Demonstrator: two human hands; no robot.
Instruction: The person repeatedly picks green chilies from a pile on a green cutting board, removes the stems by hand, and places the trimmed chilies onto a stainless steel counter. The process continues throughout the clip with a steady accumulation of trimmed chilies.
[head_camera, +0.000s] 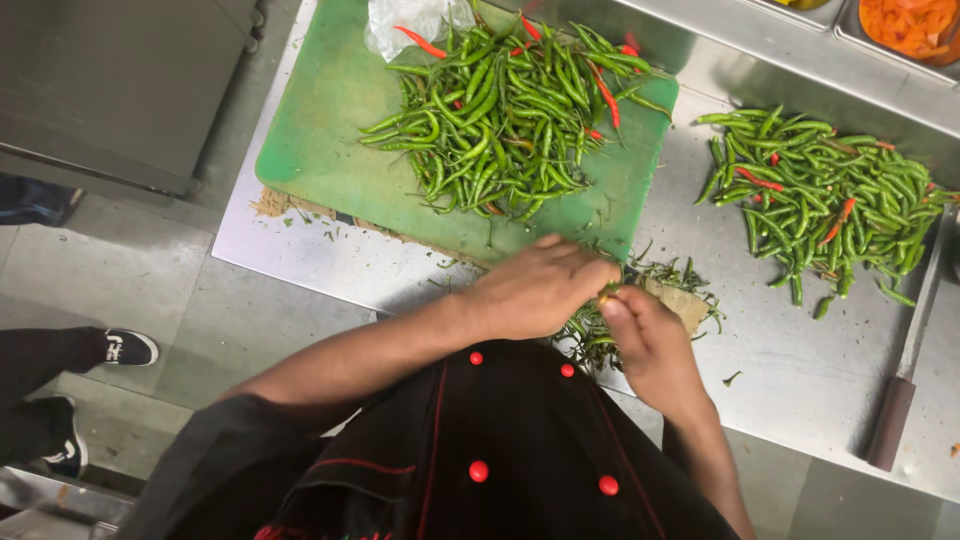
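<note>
The person's left hand (535, 290) and right hand (650, 340) are meeting at the near edge of the green plastic cutting board (320, 140), fingertips pinching together on one small green chilli (606, 293), seemingly at its stem end, directly above a heap of plucked green stems (640, 300). A pile of slender green and red chillies (500, 110) is lying on the board, and a second pile of chillies (825, 195) is spreading across the steel bench (800, 370) to the right, apparently kept apart. At the far right, a steel tray (870, 42) is holding orange pieces (910, 25), while a long wooden-handled knife (905, 375) is resting untouched.
</note>
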